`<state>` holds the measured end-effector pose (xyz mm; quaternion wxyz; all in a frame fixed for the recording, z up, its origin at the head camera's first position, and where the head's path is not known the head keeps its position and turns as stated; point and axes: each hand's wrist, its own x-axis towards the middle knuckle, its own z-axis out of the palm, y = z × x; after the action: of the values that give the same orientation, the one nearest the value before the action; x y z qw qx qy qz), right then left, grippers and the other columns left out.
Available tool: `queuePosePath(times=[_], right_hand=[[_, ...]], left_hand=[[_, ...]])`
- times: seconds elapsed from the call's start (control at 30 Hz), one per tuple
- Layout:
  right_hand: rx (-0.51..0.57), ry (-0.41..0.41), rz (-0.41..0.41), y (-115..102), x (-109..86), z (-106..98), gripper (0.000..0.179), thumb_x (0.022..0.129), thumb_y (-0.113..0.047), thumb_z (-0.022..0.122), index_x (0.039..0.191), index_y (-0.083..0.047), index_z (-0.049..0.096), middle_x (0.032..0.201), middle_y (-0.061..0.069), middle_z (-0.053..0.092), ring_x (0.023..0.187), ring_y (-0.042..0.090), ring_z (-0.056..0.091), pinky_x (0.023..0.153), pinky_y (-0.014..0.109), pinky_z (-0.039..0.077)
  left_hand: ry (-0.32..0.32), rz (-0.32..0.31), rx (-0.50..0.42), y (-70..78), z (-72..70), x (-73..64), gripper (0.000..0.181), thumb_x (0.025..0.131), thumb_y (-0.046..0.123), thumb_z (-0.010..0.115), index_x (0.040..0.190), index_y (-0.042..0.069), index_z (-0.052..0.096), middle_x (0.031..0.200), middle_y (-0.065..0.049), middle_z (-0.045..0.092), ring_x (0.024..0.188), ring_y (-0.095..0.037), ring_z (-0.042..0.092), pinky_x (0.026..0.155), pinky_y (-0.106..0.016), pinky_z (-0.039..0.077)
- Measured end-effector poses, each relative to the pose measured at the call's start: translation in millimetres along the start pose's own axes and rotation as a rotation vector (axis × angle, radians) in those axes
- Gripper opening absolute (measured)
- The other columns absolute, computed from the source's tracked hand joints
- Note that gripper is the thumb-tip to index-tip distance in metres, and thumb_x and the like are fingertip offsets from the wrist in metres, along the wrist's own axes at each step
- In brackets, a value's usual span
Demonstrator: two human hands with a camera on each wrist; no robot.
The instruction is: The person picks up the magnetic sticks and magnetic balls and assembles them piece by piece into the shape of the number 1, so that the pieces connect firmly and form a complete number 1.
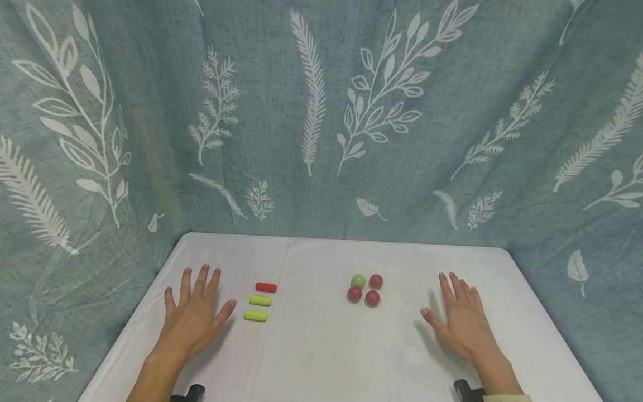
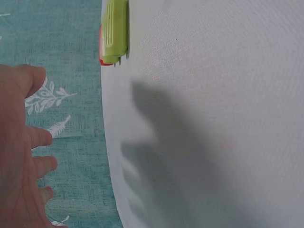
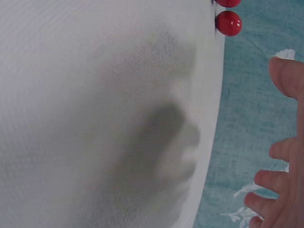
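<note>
My left hand [image 1: 190, 324] is spread above the left side of the white table, its fingers straight and holding nothing. Nearest to it, on its right, lie a short red stick [image 1: 266, 287] and two yellow-green ones, the farther stick [image 1: 260, 300] and the nearer stick [image 1: 255, 316]. Ridges show on a yellow-green stick [image 2: 115, 28] in the left wrist view. Over the right side hovers my right hand [image 1: 464, 324], also spread and holding nothing. To its left, a green ball [image 1: 358, 281] sits among three shiny red balls [image 1: 373, 298].
A white cloth covers the table [image 1: 321, 357]. Behind it and along both sides hangs a blue-green curtain [image 1: 271, 111] with white leaf prints. Dark wrist mounts [image 1: 195, 392] show at the bottom edge. Both hands cast shadows on the cloth.
</note>
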<state>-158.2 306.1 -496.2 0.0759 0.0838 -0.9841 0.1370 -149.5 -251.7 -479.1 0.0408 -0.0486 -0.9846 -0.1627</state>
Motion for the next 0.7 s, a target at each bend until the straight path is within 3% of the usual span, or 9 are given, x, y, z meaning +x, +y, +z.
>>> queuePosePath(times=[0.23, 0.37, 0.47, 0.57, 0.63, 0.7], right_hand=[[0.064, 0.017, -0.010, -2, -0.8, -5, 0.088, 0.107, -0.046, 0.066, 0.168, 0.006, 0.029, 0.171, 0.036, 0.031, 0.156, 0.059, 0.031, 0.127, 0.073, 0.023], [0.145, 0.036, -0.010, -6, 1.2, -10, 0.083, 0.107, -0.039, 0.070, 0.167, 0.004, 0.032, 0.170, 0.032, 0.036, 0.156, 0.056, 0.035, 0.124, 0.073, 0.030], [0.186, 0.057, -0.014, -11, 4.7, -12, 0.080, 0.105, -0.035, 0.073, 0.167, 0.001, 0.036, 0.170, 0.030, 0.040, 0.156, 0.054, 0.039, 0.124, 0.071, 0.034], [0.234, 0.087, -0.015, -17, 9.9, -12, 0.077, 0.103, -0.031, 0.077, 0.165, -0.004, 0.042, 0.167, 0.026, 0.047, 0.154, 0.051, 0.045, 0.122, 0.069, 0.039], [0.268, 0.112, -0.019, -22, 13.3, -10, 0.075, 0.100, -0.029, 0.080, 0.163, -0.006, 0.047, 0.163, 0.024, 0.054, 0.148, 0.049, 0.053, 0.119, 0.068, 0.044], [0.310, 0.140, -0.023, -27, 16.4, -7, 0.071, 0.098, -0.026, 0.084, 0.160, -0.007, 0.053, 0.158, 0.021, 0.061, 0.141, 0.046, 0.062, 0.115, 0.065, 0.050]], left_hand=[[0.012, 0.016, -0.042, -3.4, -1.3, 3.7, 0.086, 0.111, 0.052, 0.057, 0.170, -0.002, 0.025, 0.177, -0.033, 0.019, 0.164, -0.059, 0.004, 0.119, -0.088, 0.007], [0.078, 0.052, -0.206, -5.6, -4.7, 5.1, 0.078, 0.111, 0.041, 0.062, 0.170, 0.001, 0.030, 0.175, -0.031, 0.029, 0.163, -0.058, 0.015, 0.119, -0.084, 0.021], [0.162, 0.073, -0.336, -5.7, -8.2, 4.3, 0.072, 0.109, 0.033, 0.068, 0.168, 0.006, 0.038, 0.171, -0.028, 0.040, 0.160, -0.055, 0.030, 0.119, -0.078, 0.032], [0.275, 0.093, -0.406, -3.4, -9.1, 3.9, 0.064, 0.104, 0.025, 0.077, 0.162, 0.013, 0.053, 0.162, -0.020, 0.057, 0.146, -0.046, 0.057, 0.121, -0.047, 0.047], [0.336, 0.121, -0.468, -1.5, -7.7, 4.1, 0.058, 0.099, 0.017, 0.082, 0.154, 0.014, 0.062, 0.153, -0.015, 0.067, 0.133, -0.029, 0.071, 0.113, -0.024, 0.052], [0.370, 0.148, -0.548, 0.3, -5.9, 4.5, 0.052, 0.096, 0.009, 0.084, 0.145, 0.013, 0.070, 0.143, -0.009, 0.074, 0.121, -0.008, 0.075, 0.104, -0.007, 0.048]])
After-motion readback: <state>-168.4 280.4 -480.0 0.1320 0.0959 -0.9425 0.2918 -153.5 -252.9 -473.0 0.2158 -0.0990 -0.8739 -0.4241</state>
